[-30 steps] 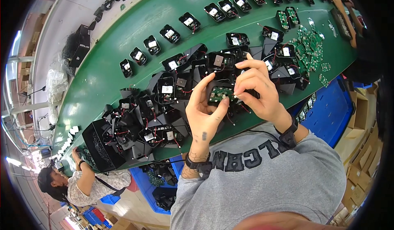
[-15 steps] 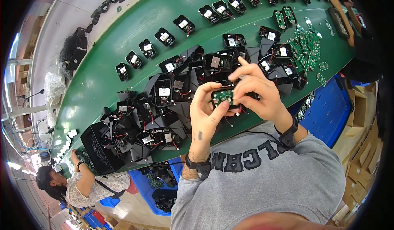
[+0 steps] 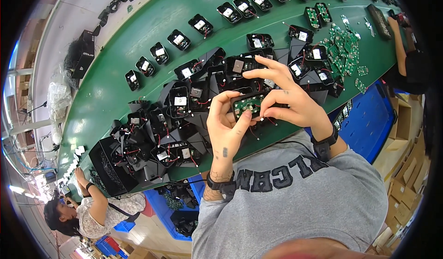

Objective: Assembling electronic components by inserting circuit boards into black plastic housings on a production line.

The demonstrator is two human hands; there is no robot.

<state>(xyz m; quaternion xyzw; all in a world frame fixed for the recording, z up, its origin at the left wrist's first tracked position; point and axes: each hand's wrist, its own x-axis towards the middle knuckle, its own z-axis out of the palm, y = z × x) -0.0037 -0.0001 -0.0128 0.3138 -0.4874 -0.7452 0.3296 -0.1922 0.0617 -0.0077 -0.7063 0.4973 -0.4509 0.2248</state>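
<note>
Green circuit board (image 3: 243, 105) in black housing (image 3: 253, 94), held up over green counter (image 3: 108, 74), both hands on it.
Left hand (image 3: 226, 129): grip closed round housing, thumb on board's near edge. Right hand (image 3: 297, 103): grip narrow, thumb and forefinger at board's right end, small white plug (image 3: 262, 118) at the tips; can't tell if pinched. Relative to board: piled black housings (image 3: 180, 101) left, loose circuit boards (image 3: 344, 51) right and beyond, row of open housings (image 3: 200, 24) farther beyond.
</note>
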